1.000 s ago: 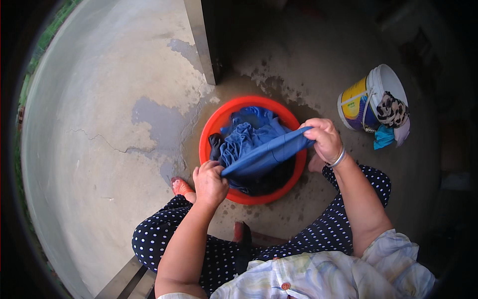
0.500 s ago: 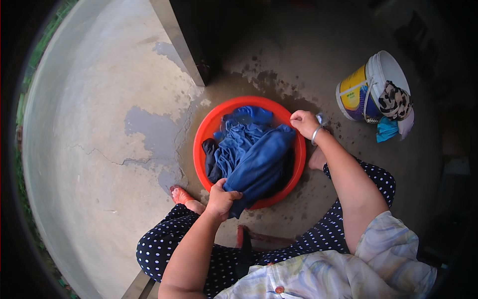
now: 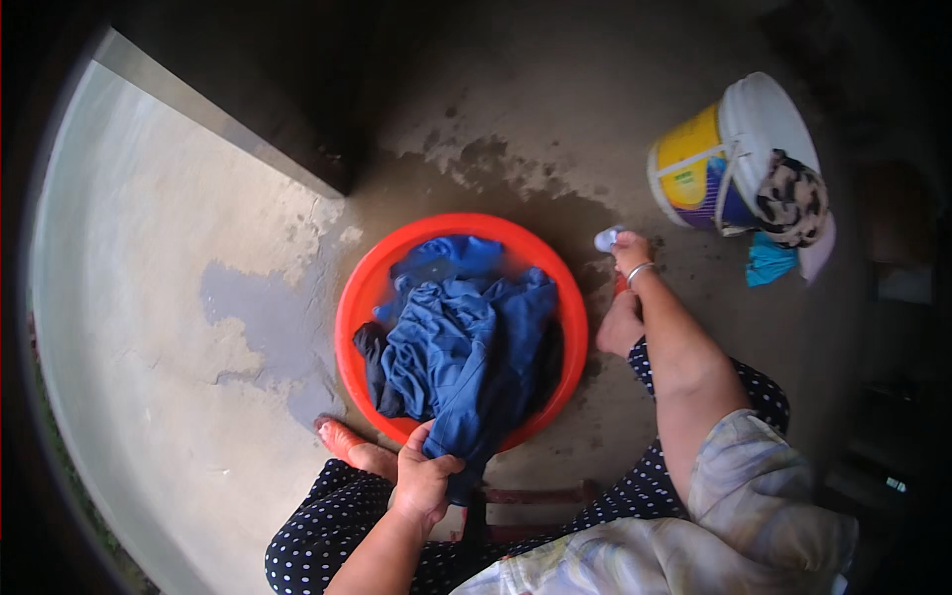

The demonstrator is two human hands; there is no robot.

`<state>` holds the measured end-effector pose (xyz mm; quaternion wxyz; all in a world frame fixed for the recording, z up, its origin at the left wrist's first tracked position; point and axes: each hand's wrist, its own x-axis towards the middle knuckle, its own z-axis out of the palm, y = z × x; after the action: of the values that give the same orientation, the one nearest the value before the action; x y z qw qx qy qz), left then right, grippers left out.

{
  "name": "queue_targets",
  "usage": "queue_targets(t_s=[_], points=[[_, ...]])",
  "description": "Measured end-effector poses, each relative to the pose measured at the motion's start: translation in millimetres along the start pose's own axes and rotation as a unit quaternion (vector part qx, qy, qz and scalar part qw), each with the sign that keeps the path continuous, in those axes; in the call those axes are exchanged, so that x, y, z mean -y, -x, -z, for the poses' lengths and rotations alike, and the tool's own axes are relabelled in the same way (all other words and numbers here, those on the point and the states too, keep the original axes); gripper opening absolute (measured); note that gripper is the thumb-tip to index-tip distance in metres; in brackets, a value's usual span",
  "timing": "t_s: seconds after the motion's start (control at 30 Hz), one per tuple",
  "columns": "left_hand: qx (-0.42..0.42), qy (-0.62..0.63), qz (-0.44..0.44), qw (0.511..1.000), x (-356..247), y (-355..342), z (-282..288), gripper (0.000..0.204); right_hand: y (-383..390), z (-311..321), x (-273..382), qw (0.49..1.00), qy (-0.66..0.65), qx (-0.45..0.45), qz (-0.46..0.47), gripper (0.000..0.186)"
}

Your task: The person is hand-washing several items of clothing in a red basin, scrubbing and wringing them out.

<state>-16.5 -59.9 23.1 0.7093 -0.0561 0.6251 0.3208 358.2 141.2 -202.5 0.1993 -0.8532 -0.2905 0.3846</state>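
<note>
My left hand [image 3: 426, 479] grips a corner of a wet blue garment [image 3: 436, 337] at the near rim of a round red basin [image 3: 349, 332]. The rest of the garment lies bunched in the basin. Beside it sits a dark piece of cloth [image 3: 375, 369], and some cloudy water shows at the far side. Off the basin's right rim, my right hand [image 3: 632, 254] has its fingers closed on a small whitish, translucent object [image 3: 607, 239], whose kind I cannot make out. My right foot [image 3: 621, 325] is just below that hand.
A white bucket [image 3: 684, 164] with a yellow and blue label stands tilted at the right, with patterned cloth [image 3: 792, 201] and turquoise cloth [image 3: 770, 260] hanging from it. A post [image 3: 228, 124] comes down at upper left. Damp patches mark the concrete floor [image 3: 149, 248].
My right hand has left the basin's right rim and taken hold of the small whitish object beside it. My left hand keeps its grip on the garment. The view has shifted and turned.
</note>
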Motion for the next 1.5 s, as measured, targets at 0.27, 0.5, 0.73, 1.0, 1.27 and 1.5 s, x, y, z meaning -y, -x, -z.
queue_targets(t_s=[0.27, 0.5, 0.73, 1.0, 1.27, 1.5], points=[[-0.08, 0.017, 0.066, 0.994, -14, -22, 10, 0.042, -84, -17, -37, 0.921, 0.332, 0.019, 0.204, 0.031], [-0.076, -0.01, 0.051, 0.996, -17, -18, 8, 0.043, -47, -9, -7, 0.937, 0.27, -0.083, 0.206, 0.029], [-0.048, 0.058, -0.03, 0.997, -4, -27, 29, 0.028, 116, -34, 95, 0.945, -0.272, 0.117, 0.14, 0.011], [-0.07, 0.14, -0.09, 0.984, -17, -19, 42, 0.026, 284, -134, 19, 0.748, 0.286, 0.207, 0.562, 0.01], [-0.094, 0.151, -0.128, 0.976, -20, -21, 68, 0.024, 357, -132, 34, 0.757, 0.008, 0.249, 0.603, 0.017], [-0.092, 0.123, -0.146, 0.977, -21, -24, 81, 0.026, 289, -84, 9, 0.77, 0.331, 0.235, 0.492, 0.032]])
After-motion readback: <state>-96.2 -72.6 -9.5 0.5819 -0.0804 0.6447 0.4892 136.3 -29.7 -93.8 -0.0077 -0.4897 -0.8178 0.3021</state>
